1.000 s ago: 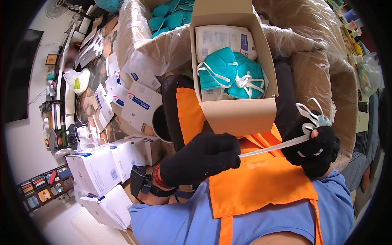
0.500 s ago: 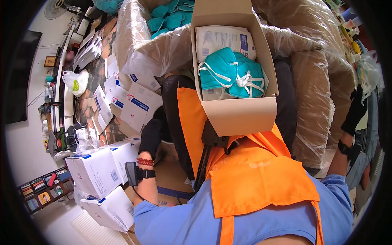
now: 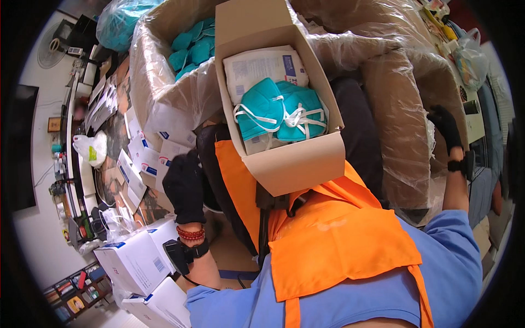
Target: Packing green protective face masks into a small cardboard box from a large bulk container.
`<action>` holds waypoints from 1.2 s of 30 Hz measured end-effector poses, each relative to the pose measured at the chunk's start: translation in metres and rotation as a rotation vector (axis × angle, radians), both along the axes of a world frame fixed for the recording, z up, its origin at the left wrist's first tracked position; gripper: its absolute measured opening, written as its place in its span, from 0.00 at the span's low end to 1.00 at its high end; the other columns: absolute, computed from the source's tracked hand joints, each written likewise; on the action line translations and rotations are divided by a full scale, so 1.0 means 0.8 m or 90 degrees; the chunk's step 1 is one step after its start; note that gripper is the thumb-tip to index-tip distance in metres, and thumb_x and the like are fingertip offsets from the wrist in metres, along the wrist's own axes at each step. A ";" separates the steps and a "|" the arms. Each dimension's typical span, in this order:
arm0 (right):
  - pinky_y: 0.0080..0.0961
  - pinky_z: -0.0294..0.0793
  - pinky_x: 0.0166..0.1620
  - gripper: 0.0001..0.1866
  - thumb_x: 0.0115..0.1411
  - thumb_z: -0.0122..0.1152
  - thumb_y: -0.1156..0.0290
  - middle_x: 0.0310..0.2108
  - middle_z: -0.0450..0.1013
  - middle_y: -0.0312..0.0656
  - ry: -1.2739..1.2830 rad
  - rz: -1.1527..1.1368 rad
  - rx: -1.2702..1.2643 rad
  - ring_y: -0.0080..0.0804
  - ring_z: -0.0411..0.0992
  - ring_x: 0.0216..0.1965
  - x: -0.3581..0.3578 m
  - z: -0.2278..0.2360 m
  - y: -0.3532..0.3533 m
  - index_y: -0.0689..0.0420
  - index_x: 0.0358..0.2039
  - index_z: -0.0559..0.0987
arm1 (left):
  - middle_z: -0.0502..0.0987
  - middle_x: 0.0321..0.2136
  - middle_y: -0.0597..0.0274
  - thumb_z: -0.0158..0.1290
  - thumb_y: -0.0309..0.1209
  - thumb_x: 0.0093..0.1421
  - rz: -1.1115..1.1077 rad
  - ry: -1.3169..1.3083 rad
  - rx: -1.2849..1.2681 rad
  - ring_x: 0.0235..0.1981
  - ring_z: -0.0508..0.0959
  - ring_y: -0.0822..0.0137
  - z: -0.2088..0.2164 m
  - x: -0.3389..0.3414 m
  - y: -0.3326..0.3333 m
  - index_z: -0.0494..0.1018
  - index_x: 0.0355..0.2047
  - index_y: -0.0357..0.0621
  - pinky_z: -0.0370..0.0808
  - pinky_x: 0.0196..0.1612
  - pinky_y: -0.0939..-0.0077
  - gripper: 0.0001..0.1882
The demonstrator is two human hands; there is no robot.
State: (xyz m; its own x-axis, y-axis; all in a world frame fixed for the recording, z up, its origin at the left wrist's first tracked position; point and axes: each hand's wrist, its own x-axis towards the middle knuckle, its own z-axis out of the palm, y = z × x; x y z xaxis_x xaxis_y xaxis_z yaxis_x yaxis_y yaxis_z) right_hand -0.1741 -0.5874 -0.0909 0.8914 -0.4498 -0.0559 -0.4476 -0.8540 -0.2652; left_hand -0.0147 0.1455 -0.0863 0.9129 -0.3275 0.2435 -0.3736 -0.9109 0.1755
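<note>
An open brown cardboard box [image 3: 295,167] sits on my lap, tilted, with its flaps out. Inside lie teal face masks [image 3: 260,106] with white straps, on top of white printed packets [image 3: 262,71]. My left hand [image 3: 185,188], in a black glove, is beside my left knee, near flattened white cartons; its fingertips blend into the dark trousers and cannot be made out. On the far right, my gloved right hand [image 3: 447,128] is at the edge of a large plastic-lined carton [image 3: 402,126], fingers reaching out, with nothing seen in them.
Another lined carton [image 3: 145,82] at the back left holds many teal masks [image 3: 194,46]. White boxes [image 3: 134,259] are stacked at lower left. Flat white cartons [image 3: 131,175] lie on the patterned floor. A plastic bag [image 3: 471,60] is at upper right.
My right hand has moved inward from beside the plastic bag to the large carton's edge. My left hand has come slightly closer and left. The whole view has shifted.
</note>
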 end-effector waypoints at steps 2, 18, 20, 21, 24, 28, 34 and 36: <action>0.37 0.74 0.43 0.22 0.53 0.64 0.58 0.38 0.78 0.50 0.039 -0.137 0.065 0.47 0.77 0.37 0.020 0.014 0.029 0.61 0.43 0.78 | 0.77 0.32 0.57 0.51 0.26 0.62 0.020 0.037 -0.302 0.29 0.77 0.64 0.038 0.010 -0.046 0.77 0.42 0.41 0.74 0.32 0.75 0.09; 0.37 0.71 0.49 0.12 0.50 0.66 0.72 0.39 0.76 0.44 -0.371 0.250 -0.234 0.44 0.73 0.44 0.146 0.069 0.219 0.54 0.37 0.80 | 0.74 0.51 0.45 0.59 0.47 0.53 -0.064 0.322 -0.048 0.52 0.74 0.50 0.071 0.093 -0.215 0.66 0.57 0.37 0.69 0.55 0.61 0.36; 0.35 0.71 0.51 0.14 0.47 0.68 0.73 0.38 0.76 0.43 -0.382 0.338 -0.113 0.43 0.74 0.44 0.162 0.075 0.254 0.54 0.37 0.80 | 0.74 0.48 0.43 0.60 0.46 0.52 -0.106 0.270 -0.047 0.50 0.75 0.48 0.047 0.100 -0.223 0.68 0.54 0.36 0.71 0.53 0.60 0.35; 0.34 0.71 0.50 0.15 0.47 0.68 0.73 0.39 0.76 0.43 -0.417 0.372 -0.035 0.43 0.73 0.45 0.178 0.076 0.280 0.54 0.37 0.80 | 0.74 0.46 0.41 0.61 0.46 0.51 -0.105 0.197 -0.035 0.47 0.76 0.47 0.062 0.093 -0.210 0.69 0.52 0.35 0.72 0.51 0.59 0.33; 0.35 0.70 0.53 0.15 0.46 0.68 0.72 0.39 0.76 0.43 -0.452 0.546 0.043 0.43 0.73 0.45 0.207 0.084 0.348 0.54 0.37 0.80 | 0.74 0.47 0.42 0.62 0.45 0.50 -0.066 0.274 -0.031 0.48 0.75 0.47 0.067 0.097 -0.216 0.69 0.51 0.35 0.72 0.52 0.59 0.33; 0.35 0.67 0.56 0.13 0.44 0.65 0.73 0.37 0.76 0.44 -0.462 0.575 0.025 0.43 0.74 0.44 0.236 0.070 0.421 0.56 0.34 0.79 | 0.73 0.48 0.43 0.63 0.45 0.48 -0.044 0.314 -0.020 0.50 0.75 0.46 0.062 0.097 -0.220 0.69 0.52 0.35 0.72 0.52 0.59 0.35; 0.33 0.68 0.54 0.06 0.44 0.59 0.76 0.27 0.76 0.49 -0.181 0.638 -0.041 0.45 0.76 0.34 0.260 0.015 0.447 0.59 0.26 0.78 | 0.72 0.46 0.45 0.65 0.49 0.44 -0.068 0.244 -0.025 0.49 0.75 0.47 0.042 0.079 -0.203 0.67 0.55 0.44 0.72 0.52 0.59 0.40; 0.34 0.69 0.52 0.04 0.46 0.58 0.76 0.25 0.76 0.50 -0.136 0.617 -0.123 0.46 0.75 0.29 0.261 0.019 0.447 0.60 0.24 0.79 | 0.73 0.47 0.45 0.65 0.49 0.44 -0.073 0.277 -0.028 0.50 0.75 0.48 0.047 0.079 -0.208 0.67 0.55 0.43 0.72 0.52 0.60 0.40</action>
